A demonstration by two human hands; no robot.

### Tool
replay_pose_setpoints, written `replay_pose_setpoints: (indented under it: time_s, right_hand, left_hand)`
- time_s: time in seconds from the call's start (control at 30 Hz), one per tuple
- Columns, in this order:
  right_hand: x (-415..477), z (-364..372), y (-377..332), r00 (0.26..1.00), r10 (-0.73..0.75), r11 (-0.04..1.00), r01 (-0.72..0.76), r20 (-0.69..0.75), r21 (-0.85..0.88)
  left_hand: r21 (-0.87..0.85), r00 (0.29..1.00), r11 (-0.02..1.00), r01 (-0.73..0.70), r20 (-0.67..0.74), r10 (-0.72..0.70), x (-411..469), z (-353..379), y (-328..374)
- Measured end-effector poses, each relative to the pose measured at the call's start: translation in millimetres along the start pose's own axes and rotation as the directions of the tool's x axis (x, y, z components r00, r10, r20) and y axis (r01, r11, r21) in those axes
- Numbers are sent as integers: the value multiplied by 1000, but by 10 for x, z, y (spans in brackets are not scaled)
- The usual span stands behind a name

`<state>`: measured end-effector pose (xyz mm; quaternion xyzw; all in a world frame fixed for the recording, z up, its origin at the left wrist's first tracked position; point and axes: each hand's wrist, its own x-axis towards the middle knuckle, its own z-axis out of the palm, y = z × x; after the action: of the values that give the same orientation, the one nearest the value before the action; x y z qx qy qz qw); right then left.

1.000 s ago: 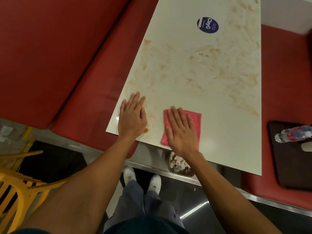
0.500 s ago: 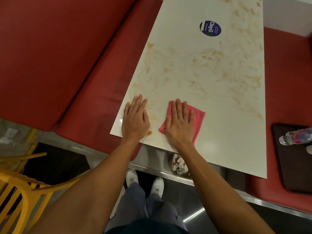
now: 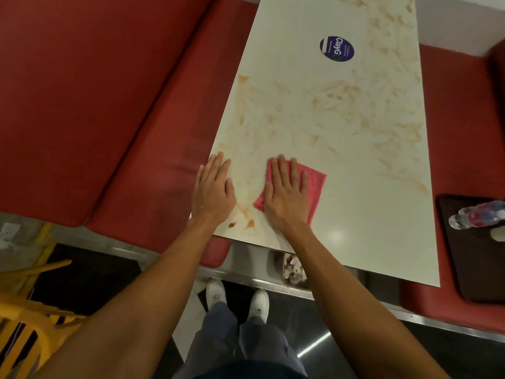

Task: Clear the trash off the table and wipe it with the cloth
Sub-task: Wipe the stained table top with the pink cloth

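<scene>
The right hand [image 3: 285,198] lies flat on the pink cloth [image 3: 314,187], fingers straight and close together, palm pressing the cloth against the pale table [image 3: 369,228]. The cloth shows past the fingertips and out to the right of the hand, with one corner poking out by the thumb. Just to the left of it, the left hand [image 3: 213,192] rests flat on the table's near left corner, fingers straight and holding nothing, its outer edge reaching the table's rim.

Brown smears [image 3: 336,105] cover the table beyond both sets of fingertips and run between the two hands; two darker blobs [image 3: 240,224] sit beside the left wrist. Farther out past the right hand's fingers lies a round blue sticker [image 3: 337,48].

Under the right forearm, below the table's near edge, a small container of scraps [image 3: 293,269] shows. Well to the right of the right hand, a dark tray [image 3: 470,269] sits on the red bench [image 3: 451,119] with a plastic bottle [image 3: 478,214] lying on it. Left of the left arm, a yellow chair [image 3: 27,324] stands on the floor.
</scene>
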<state>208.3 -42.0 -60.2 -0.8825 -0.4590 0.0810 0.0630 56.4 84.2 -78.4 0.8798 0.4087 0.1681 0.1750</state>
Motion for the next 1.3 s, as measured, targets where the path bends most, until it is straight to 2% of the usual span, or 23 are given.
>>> replay_pose_setpoints:
  time_s: [0.1,0.17,0.2,0.27,0.33,0.37,0.43,0.53,0.57,0.63,0.7,0.77,0.83,0.93,0.97,1.03,1.13,1.17,1.23,1.3]
  right_hand:
    - [-164,-28,103,951,-302,951,305,66,-45]
    - [-295,-81,332,923,-374,924,379,92,-48]
    - [-299,-94,418,942,-324,943,329,86,-52]
    - [-148,-83,409,991,-128,991,130,48,-44]
    - [86,-49,167,998,62,998,-62,2,3]
    - [171,-33,22,994,105,994,-105,-7,21]
    - [219,-11,-163,1000,27,1000,-27,1,6]
    - [19,-37,5,949,-307,950,310,67,-41]
    - [-41,-75,126,925,-370,927,374,89,-32]
    - [-25,-107,298,935,-342,937,347,93,-33]
    - [129,-93,233,985,-164,986,166,44,-30]
    - [315,-63,-24,999,-32,999,33,4,-7]
    - [349,-42,-186,995,-102,994,102,18,-30]
    - [159,-76,54,921,-381,920,386,82,-63]
    - [90,-113,172,901,-422,901,429,97,-59]
    - [73,-119,298,933,-350,933,356,82,-63]
    - [278,-57,20,997,-80,996,81,15,-31]
    - [327,-31,-131,999,-43,999,43,-3,-24]
    - [331,2,-288,991,-132,989,133,18,-57]
    - [213,-6,-154,937,-342,934,348,76,-83]
  left_hand:
    - [32,998,998,-59,-14,60,-17,4,-8]
    - [13,997,997,-74,-33,75,-48,17,-8]
    - [-3,996,997,-79,-35,79,-59,21,-5]
    - [-20,996,996,-84,-33,83,-48,15,-13]
    - [-18,996,996,-83,-32,82,-41,6,-20]
    - [-14,996,997,-81,-32,81,-49,11,-16]
    - [-14,996,997,-79,-33,79,-51,16,-16]
    - [-38,995,996,-86,-49,84,-42,23,-35]
    - [-46,995,995,-89,-53,87,-37,25,-41]
    - [-55,995,995,-89,-50,86,-33,23,-51]
    - [-50,995,995,-89,-50,86,-39,19,-50]
    - [-46,995,995,-92,-53,90,-34,16,-49]
    - [-47,995,995,-91,-54,88,-40,17,-54]
    - [-51,995,995,-92,-52,89,-33,23,-54]
    - [-52,995,994,-92,-53,89,-27,26,-56]
    - [-58,995,994,-88,-53,85,-34,26,-52]
    - [-58,995,995,-83,-53,80,-37,7,-45]
    - [-54,995,995,-84,-53,81,-39,6,-46]
    - [-49,995,995,-86,-52,83,-47,12,-52]
    - [-54,995,995,-86,-50,84,-48,15,-60]
